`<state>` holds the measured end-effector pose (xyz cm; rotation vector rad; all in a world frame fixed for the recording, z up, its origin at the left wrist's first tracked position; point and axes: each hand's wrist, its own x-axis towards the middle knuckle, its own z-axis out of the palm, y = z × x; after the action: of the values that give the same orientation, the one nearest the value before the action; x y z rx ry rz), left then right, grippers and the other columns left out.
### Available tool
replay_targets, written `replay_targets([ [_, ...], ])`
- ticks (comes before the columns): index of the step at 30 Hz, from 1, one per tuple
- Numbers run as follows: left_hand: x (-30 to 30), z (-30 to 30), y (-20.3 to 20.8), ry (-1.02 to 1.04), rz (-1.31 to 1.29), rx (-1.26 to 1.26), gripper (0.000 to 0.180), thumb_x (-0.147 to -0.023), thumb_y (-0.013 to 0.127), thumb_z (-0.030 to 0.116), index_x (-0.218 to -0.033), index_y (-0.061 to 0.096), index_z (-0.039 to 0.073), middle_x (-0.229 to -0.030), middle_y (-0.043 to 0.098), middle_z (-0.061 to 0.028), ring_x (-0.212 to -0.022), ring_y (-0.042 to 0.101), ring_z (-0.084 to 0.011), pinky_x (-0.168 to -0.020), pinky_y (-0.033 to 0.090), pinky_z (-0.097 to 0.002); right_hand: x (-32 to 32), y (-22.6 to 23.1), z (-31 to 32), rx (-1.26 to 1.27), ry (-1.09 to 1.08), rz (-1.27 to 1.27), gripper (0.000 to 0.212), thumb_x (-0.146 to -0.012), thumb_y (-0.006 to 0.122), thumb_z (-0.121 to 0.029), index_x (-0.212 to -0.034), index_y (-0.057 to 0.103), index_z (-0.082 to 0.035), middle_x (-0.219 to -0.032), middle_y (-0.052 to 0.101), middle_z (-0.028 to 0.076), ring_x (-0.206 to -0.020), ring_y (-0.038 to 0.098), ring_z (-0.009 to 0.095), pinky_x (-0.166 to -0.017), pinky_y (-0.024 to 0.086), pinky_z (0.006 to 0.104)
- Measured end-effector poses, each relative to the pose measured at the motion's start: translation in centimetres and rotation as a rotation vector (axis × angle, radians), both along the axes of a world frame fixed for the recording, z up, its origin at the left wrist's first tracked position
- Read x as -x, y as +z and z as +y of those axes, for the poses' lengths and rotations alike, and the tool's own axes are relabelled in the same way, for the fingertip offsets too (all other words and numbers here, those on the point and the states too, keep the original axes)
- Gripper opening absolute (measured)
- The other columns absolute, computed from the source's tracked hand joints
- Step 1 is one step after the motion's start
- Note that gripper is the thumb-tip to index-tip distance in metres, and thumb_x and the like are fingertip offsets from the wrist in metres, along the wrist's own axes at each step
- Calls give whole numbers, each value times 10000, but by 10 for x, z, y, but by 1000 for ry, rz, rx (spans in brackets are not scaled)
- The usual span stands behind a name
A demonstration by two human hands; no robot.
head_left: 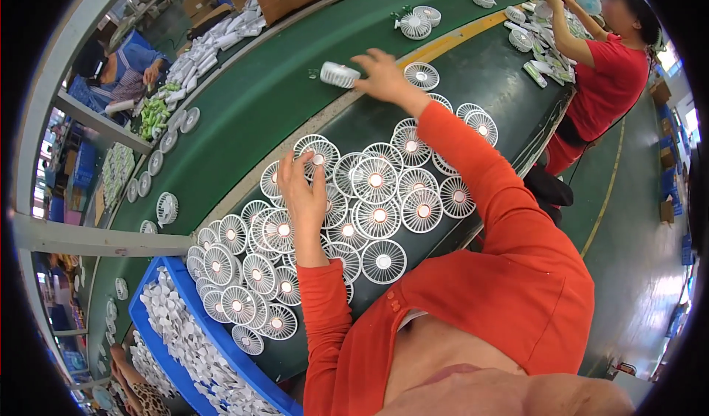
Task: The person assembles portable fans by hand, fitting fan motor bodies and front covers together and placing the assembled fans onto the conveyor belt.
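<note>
My right hand (384,80) reaches out over the near edge of the green conveyor belt. Its fingers grip a white fan head (340,75) at one side. My left hand (304,194) is over the pile, fingers spread, fingertips at a round white fan grille (322,158); whether they touch it I cannot tell. Several more white grilles (379,219) with pale or reddish round centres lie overlapping around and beneath that hand. One grille (421,76) lies apart, close to my right forearm.
A blue bin (199,326) of small white parts stands at lower left. The green belt (244,128) carries fan heads (415,25) farther along. A white metal post (103,237) juts in from the left. A co-worker in red (617,76) sits at right; another works across the belt.
</note>
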<state>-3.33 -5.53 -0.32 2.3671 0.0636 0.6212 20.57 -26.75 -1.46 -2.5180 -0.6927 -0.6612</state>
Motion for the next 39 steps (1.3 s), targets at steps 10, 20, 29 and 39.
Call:
replay_targets([
  [10, 4, -8, -8, -4, 110, -157, 326, -857, 632, 194, -1168, 601, 99, -1368, 478, -143, -1292, 401, -345, -1086, 228, -500, 47, -9, -66, 226, -117, 326, 601, -765, 719, -330, -1312, 546, -151, -1250, 543, 214, -1133, 533, 417, -969, 454, 440],
  [20, 5, -3, -10, -22, 107, -196, 378, -847, 652, 190, -1210, 580, 110, -1357, 481, -150, -1280, 422, -331, -1087, 251, -479, 89, 39, -74, -32, 232, 309, 467, -805, 710, -274, -1208, 600, -65, -1270, 564, 210, -1167, 538, 371, -977, 448, 417],
  [29, 3, -7, -7, -1, 151, -258, 349, -868, 631, 198, -1203, 594, 105, -1378, 480, -166, -1296, 418, -330, -1089, 248, -478, 96, -43, -75, -120, -18, 197, 521, -848, 636, -326, -1298, 548, -77, -1326, 469, 320, -1238, 462, 444, -1039, 389, 463],
  [39, 0, -5, -9, -29, 135, -258, 337, -877, 623, 196, -1203, 587, 117, -1376, 481, -159, -1285, 428, -341, -1080, 260, -485, 117, 9, -148, -133, -151, 32, 400, -862, 648, -289, -1207, 605, -91, -1272, 555, 227, -1185, 521, 388, -975, 449, 435],
])
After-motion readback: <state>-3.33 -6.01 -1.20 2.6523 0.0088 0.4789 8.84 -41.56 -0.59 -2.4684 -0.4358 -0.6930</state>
